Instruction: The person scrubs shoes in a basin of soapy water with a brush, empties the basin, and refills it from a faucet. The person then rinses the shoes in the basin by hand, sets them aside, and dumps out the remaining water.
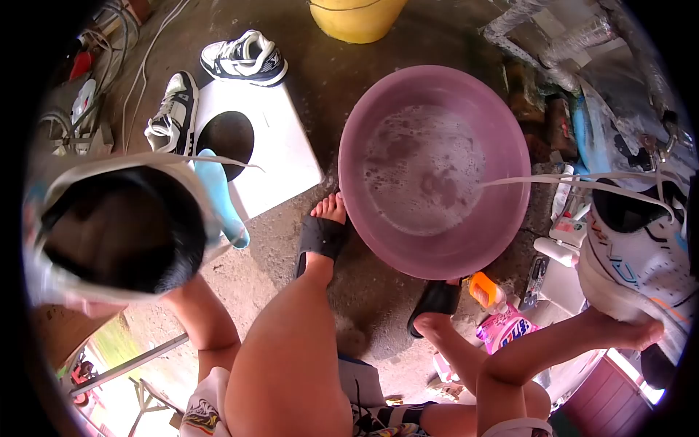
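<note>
On the left, close to the camera, a blurred white sneaker (pixel 186 251) shows its dark opening, and a loose lace trails from it. My left hand (pixel 95 307) grips it from below, mostly hidden behind it. Over on the right, a white sneaker (pixel 619 266) with blue and orange marks is held up by my right hand (pixel 637 333), whose fingers wrap under the sole. Its long laces stretch left across the rim of a pink basin (pixel 354 189). Foamy water (pixel 426 171) lies inside the basin, between the two hands.
A white board (pixel 280 156) with a round dark hole bears a black-and-white sneaker (pixel 247 60); its mate (pixel 175 113) leans alongside. A blue insole (pixel 218 197) lies near. A yellow bucket (pixel 357 18), orange bottle (pixel 486 293) and pink packet (pixel 506 328) surround the basin.
</note>
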A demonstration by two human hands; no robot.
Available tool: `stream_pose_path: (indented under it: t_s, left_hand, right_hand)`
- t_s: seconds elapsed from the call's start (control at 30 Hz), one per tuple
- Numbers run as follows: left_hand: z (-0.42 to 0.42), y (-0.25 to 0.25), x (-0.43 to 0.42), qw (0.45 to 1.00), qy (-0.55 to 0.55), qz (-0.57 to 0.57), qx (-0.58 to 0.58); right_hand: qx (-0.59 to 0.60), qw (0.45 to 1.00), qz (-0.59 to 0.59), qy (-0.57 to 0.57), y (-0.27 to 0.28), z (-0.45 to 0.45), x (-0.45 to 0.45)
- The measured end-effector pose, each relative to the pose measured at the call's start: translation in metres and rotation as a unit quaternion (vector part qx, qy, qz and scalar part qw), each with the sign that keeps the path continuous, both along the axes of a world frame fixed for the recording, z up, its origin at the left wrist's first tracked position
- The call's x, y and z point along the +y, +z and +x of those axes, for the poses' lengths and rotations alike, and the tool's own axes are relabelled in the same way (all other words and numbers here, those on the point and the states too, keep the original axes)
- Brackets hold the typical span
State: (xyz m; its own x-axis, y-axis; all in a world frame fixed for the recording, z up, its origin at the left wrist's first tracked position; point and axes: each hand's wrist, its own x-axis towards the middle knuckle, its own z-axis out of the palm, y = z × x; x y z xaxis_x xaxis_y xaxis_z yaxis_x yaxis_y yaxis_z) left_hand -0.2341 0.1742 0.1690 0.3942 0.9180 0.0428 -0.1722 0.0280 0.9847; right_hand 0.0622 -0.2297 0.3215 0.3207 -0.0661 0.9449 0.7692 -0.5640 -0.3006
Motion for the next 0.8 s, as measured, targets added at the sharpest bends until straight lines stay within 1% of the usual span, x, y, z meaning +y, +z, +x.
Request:
stream_pose_path:
  t_s: [0.17, 0.23, 0.3, 0.37, 0.4, 0.43, 0.47, 0.5, 0.53, 0.6, 0.7, 0.73, 0.8]
  left_hand:
    - [0.005, -0.042, 0.027, 0.987, -0.087, -0.136, -0.014]
    - [0.004, -0.069, 0.039, 0.967, -0.137, -0.208, -0.064]
    - [0.005, -0.107, 0.050, 0.928, -0.190, -0.284, -0.146]
    - [0.002, -0.149, 0.059, 0.869, -0.246, -0.356, -0.239]
    - [0.002, -0.169, 0.058, 0.833, -0.285, -0.360, -0.308]
    - [0.003, -0.176, 0.061, 0.827, -0.277, -0.367, -0.323]
    - [0.004, -0.183, 0.063, 0.820, -0.270, -0.374, -0.339]
    - [0.008, -0.172, 0.065, 0.828, -0.259, -0.376, -0.326]
    - [0.010, -0.153, 0.063, 0.867, -0.223, -0.335, -0.293]
    - [0.016, -0.120, 0.070, 0.848, -0.265, -0.304, -0.345]
    - [0.026, -0.070, 0.084, 0.814, -0.331, -0.264, -0.398]
    - [0.028, -0.054, 0.087, 0.809, -0.346, -0.247, -0.406]
    - [0.034, -0.027, 0.091, 0.796, -0.371, -0.219, -0.425]
  right_hand:
    - [0.040, 0.997, -0.002, -0.060, -0.027, 0.009, 0.015]
    - [0.066, 0.994, -0.019, -0.084, -0.043, 0.013, 0.022]
    - [0.088, 0.989, -0.046, -0.109, -0.056, 0.015, 0.027]
    - [0.091, 0.982, -0.101, -0.130, -0.067, 0.016, 0.028]
    - [0.078, 0.978, -0.139, -0.131, -0.070, 0.016, 0.028]
    - [0.036, 0.973, -0.206, -0.096, -0.071, 0.016, 0.029]
    - [0.014, 0.968, -0.239, -0.078, -0.070, 0.015, 0.031]
    - [-0.008, 0.961, -0.272, -0.059, -0.070, 0.014, 0.034]
    - [0.005, 0.966, -0.258, -0.028, -0.069, 0.011, 0.039]
    - [0.017, 0.970, -0.243, 0.003, -0.068, 0.009, 0.040]
    - [-0.029, 0.960, -0.277, -0.034, -0.070, 0.009, 0.036]
    - [-0.004, 0.963, -0.255, -0.085, -0.070, 0.006, 0.036]
    - [0.021, 0.963, -0.231, -0.136, -0.070, 0.003, 0.038]
